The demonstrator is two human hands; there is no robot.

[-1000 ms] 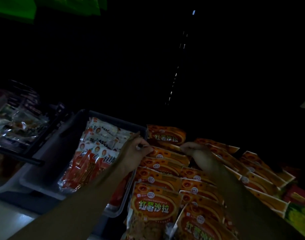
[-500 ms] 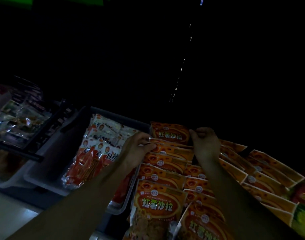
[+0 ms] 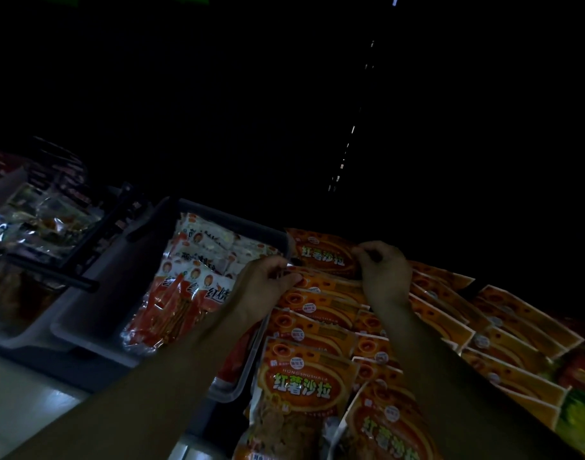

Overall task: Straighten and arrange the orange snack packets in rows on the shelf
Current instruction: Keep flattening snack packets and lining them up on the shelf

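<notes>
Orange snack packets (image 3: 312, 330) lie overlapped in rows on a dark shelf, running from the front toward the back. The rearmost packet (image 3: 321, 257) stands tilted up at the back of the left row. My left hand (image 3: 268, 283) pinches the left edge of a packet just below it. Fingers of my right hand (image 3: 384, 270) are curled round the right edge of the rearmost packet. More orange packets (image 3: 503, 330) fan out in a row on the right. The front packet (image 3: 304, 390) shows green lettering.
A grey tray (image 3: 112, 287) to the left holds red-and-white snack packets (image 3: 188, 293). Further left a dark rack (image 3: 45, 260) holds clear bags. A yellow-green packet (image 3: 579, 413) lies at the far right. Everything behind the shelf is black.
My right hand has moved back and up from the middle packets to the rearmost packet's right edge. My left hand has shifted slightly toward the back.
</notes>
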